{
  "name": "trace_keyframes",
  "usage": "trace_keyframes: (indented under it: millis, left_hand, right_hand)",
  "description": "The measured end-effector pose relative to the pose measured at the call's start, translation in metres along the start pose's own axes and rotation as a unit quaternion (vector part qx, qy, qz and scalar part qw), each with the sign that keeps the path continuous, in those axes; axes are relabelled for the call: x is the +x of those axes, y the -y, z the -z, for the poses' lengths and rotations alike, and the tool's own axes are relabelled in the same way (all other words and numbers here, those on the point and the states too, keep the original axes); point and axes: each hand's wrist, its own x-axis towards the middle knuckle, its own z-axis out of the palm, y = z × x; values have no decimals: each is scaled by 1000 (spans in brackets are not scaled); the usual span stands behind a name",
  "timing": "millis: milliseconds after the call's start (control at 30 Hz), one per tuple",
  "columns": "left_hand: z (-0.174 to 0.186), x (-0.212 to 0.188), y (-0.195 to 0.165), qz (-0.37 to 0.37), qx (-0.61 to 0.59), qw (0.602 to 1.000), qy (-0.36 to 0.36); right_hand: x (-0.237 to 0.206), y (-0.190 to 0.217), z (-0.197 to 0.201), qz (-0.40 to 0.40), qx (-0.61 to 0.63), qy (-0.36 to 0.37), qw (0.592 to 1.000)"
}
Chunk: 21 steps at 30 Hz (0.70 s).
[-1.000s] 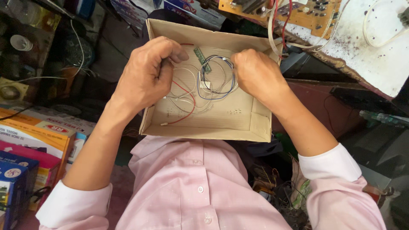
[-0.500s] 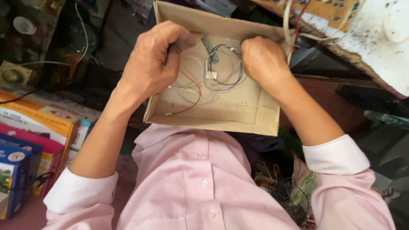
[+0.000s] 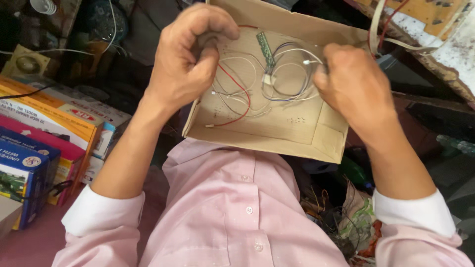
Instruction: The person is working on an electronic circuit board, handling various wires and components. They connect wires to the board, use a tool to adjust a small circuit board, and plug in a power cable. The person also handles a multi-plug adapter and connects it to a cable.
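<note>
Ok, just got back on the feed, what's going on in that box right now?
A person in a pink shirt has both hands in a shallow cardboard box on their lap. The left hand pinches thin white wires beside a red wire; the right hand grips a coiled wire bundle attached to a small green circuit strip.

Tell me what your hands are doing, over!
Left hand pinching thin white wires over the cardboard box. Right hand gripping the coiled wire bundle. Small green circuit strip attached. Nothing blocking.
</note>
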Motion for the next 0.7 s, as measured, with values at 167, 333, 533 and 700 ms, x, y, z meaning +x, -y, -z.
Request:
trace_keyframes:
  millis: [167,333,533,700]
  left_hand:
    - [2,-21,1,9,113,990,-85]
    - [1,-35,18,154,-77,984,-49]
    - [-1,-35,31,174,-129,975,-57]
    - [-4,-34,35,194,-140,969,-62]
  right_hand:
    - [-2,15,20,-23,-8,-40,999]
    - [-2,12,21,-15,30,-56,998]
    - [-15,0,30,-49,49,-4,998]
    - [-22,-5,37,-55,116,14,992]
